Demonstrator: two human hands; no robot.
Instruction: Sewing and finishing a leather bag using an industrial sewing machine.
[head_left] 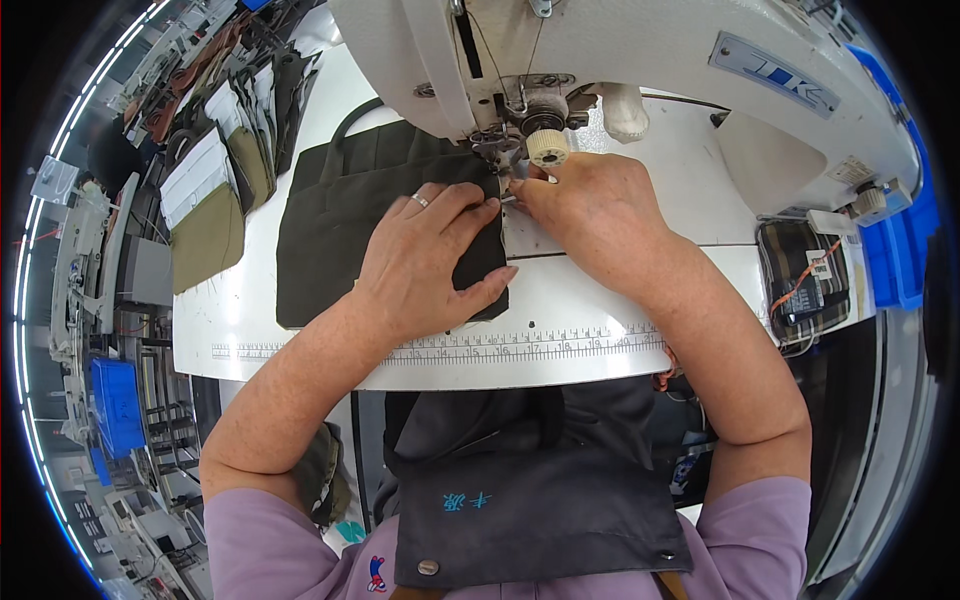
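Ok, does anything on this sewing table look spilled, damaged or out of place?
Nothing clearly stands out. The dark fabric lies fairly flat under the left hand, the right hand is close to the sewing machine, and the loosely fanned pieces at left show no obvious damage.

Two bare hands mid-frame: left hand [425, 255], right hand [597, 215]. One ring [420, 199], on the left. One sewing machine [640, 45] across the top, one nameplate [775, 72], two round dials: front dial [547, 148] upper centre, side dial [869, 202] at right. One white table [590, 295], one printed ruler [480, 349]. One dark fabric workpiece [325, 235], left of centre. One plaid pouch [778, 255], right. One dark apron [540, 525], lower centre, two snaps [428, 567]. At least two blue bins [117, 405], far left and far right. Fabric pile [208, 240] upper left: overlapped, can't count.
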